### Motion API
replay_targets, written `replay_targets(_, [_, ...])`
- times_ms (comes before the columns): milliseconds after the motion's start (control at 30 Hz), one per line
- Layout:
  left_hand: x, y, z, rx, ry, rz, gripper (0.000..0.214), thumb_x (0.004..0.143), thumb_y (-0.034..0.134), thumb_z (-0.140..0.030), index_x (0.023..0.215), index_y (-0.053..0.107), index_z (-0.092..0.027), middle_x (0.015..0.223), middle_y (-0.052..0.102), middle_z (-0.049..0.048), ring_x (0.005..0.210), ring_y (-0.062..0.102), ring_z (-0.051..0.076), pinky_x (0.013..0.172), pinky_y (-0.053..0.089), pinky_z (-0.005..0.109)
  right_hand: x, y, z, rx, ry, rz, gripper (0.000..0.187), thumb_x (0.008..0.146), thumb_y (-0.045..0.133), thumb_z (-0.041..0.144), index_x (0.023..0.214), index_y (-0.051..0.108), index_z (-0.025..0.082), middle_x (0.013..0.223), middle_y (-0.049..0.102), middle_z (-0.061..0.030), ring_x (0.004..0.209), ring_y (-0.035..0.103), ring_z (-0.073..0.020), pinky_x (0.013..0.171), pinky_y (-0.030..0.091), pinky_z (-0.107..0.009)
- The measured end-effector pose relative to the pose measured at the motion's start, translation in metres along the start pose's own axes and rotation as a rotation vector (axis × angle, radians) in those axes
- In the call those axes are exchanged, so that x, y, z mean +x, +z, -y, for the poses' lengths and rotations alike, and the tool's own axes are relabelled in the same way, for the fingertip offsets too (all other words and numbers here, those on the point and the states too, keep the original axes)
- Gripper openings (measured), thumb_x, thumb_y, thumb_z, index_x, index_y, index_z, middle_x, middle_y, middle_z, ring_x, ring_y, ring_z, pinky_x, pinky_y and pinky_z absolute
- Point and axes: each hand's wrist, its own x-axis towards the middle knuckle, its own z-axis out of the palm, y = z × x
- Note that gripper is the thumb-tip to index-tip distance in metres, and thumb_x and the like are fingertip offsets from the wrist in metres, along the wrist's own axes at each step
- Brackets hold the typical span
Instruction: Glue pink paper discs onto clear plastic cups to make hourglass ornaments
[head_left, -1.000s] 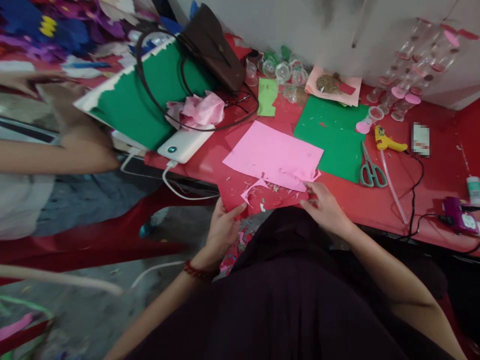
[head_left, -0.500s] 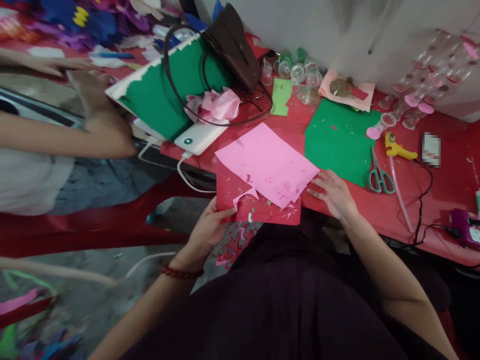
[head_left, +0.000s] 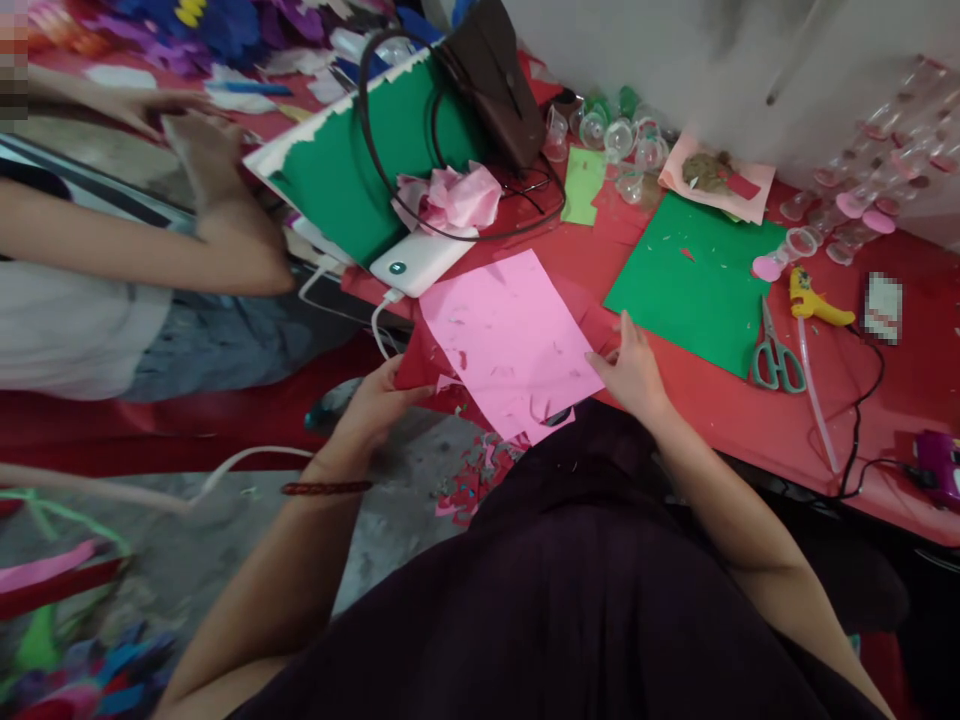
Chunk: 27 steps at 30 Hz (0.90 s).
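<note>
A pink paper sheet [head_left: 506, 340] lies on top of a red paper sheet [head_left: 420, 365], and both are lifted and tilted off the front edge of the red table [head_left: 750, 410]. My left hand [head_left: 375, 405] grips the red sheet's left lower edge, thumb on top. My right hand [head_left: 634, 370] pinches the right edge of the sheets near the table's edge. Small paper scraps cling to the pink sheet. More scraps [head_left: 472, 480] lie on the floor below.
A green sheet [head_left: 694, 280], scissors [head_left: 776, 355], a yellow glue gun [head_left: 814, 300] and cables lie to the right. A power bank [head_left: 416, 262], green-covered board [head_left: 360, 165], brown bag [head_left: 499, 80] and plastic cups [head_left: 615, 135] sit behind. Another person's arm [head_left: 150, 250] is at left.
The sheets have been raised from the table and tipped leftward. My right hand went from lying flat on the table to pinching the sheets' right edge. The view shifted slightly right.
</note>
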Motion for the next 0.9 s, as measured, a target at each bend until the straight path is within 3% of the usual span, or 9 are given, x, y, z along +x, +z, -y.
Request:
replay_targets(133, [-0.001,-0.001,0.004,-0.011,-0.035,0.002,0.056,0.049,0.085,-0.001,0.102,0.075,-0.015,0.083,0.079,-0.0014,0.072,0.066,0.014,0.070,0.053,0.023,-0.023,0.003,0.020,-0.212,-0.084,0.029,0.057,0.100,0.058,0.026,0.157,0.057,0.020,0.147,0.062,-0.0224,0.116,0.072,-0.0348,0.106,0.057,-0.055])
replay_targets(233, [0.000,-0.002,0.001,-0.025,-0.112,0.008,0.055,0.057,0.078,-0.001,0.110,0.076,-0.014,0.084,0.080,0.0008,0.070,0.067,0.017,0.071,0.054,0.027,-0.030,-0.001,0.030,-0.342,-0.093,0.083,0.042,0.105,0.053,0.024,0.143,0.070,0.020,0.150,0.059,-0.0207,0.121,0.070,-0.0346,0.107,0.056,-0.053])
replay_targets(333, [0.005,-0.006,-0.004,-0.051,-0.236,0.021,0.033,0.077,0.077,-0.021,0.108,0.077,-0.011,0.084,0.080,0.0100,0.072,0.073,0.026,0.072,0.060,0.040,-0.036,0.001,0.035,-0.393,-0.120,0.097,0.041,0.106,0.052,0.026,0.142,0.070,0.018,0.151,0.058,-0.0218,0.123,0.068,-0.0368,0.103,0.057,-0.052])
replay_targets(400, [0.007,-0.006,-0.007,-0.070,-0.283,0.020,0.033,0.083,0.078,-0.033,0.104,0.078,-0.009,0.085,0.080,0.0137,0.074,0.074,0.028,0.071,0.063,0.044,-0.043,0.007,0.038,-0.415,-0.155,0.094,0.041,0.107,0.053,0.028,0.142,0.070,0.016,0.149,0.060,-0.0235,0.123,0.066,-0.0387,0.101,0.057,-0.054])
replay_targets(500, [0.010,-0.001,-0.009,-0.029,-0.273,0.046,0.045,0.063,0.094,-0.022,0.103,0.078,-0.009,0.086,0.083,0.0110,0.073,0.074,0.025,0.066,0.063,0.037,-0.055,0.019,0.043,-0.453,-0.202,0.098,0.042,0.108,0.052,0.031,0.144,0.067,0.015,0.146,0.063,-0.0238,0.122,0.064,-0.0385,0.099,0.055,-0.056])
replay_targets(600, [0.011,0.007,-0.004,-0.015,-0.241,0.059,0.055,0.047,0.097,-0.009,0.099,0.078,-0.011,0.083,0.083,0.0070,0.073,0.074,0.024,0.067,0.063,0.035,-0.058,0.024,0.044,-0.468,-0.241,0.104,0.042,0.108,0.053,0.032,0.144,0.066,0.016,0.146,0.065,-0.0221,0.120,0.063,-0.0367,0.098,0.054,-0.055])
replay_targets(767, [0.012,0.009,0.010,-0.033,-0.261,0.045,0.041,0.055,0.092,-0.009,0.091,0.074,-0.013,0.070,0.077,0.0056,0.078,0.077,0.030,0.070,0.064,0.039,-0.033,0.010,0.039,-0.466,-0.261,0.024,0.042,0.097,0.074,0.045,0.130,0.072,0.020,0.149,0.062,-0.0216,0.127,0.056,-0.0407,0.104,0.049,-0.060])
replay_targets(900, [0.009,0.000,0.012,-0.039,-0.309,0.080,0.039,0.058,0.088,-0.010,0.094,0.075,-0.013,0.076,0.080,0.0081,0.077,0.079,0.032,0.071,0.067,0.043,-0.021,0.011,0.047,-0.479,-0.239,0.054,0.049,0.092,0.078,0.048,0.130,0.070,0.018,0.146,0.063,-0.0220,0.126,0.056,-0.0409,0.104,0.048,-0.059])
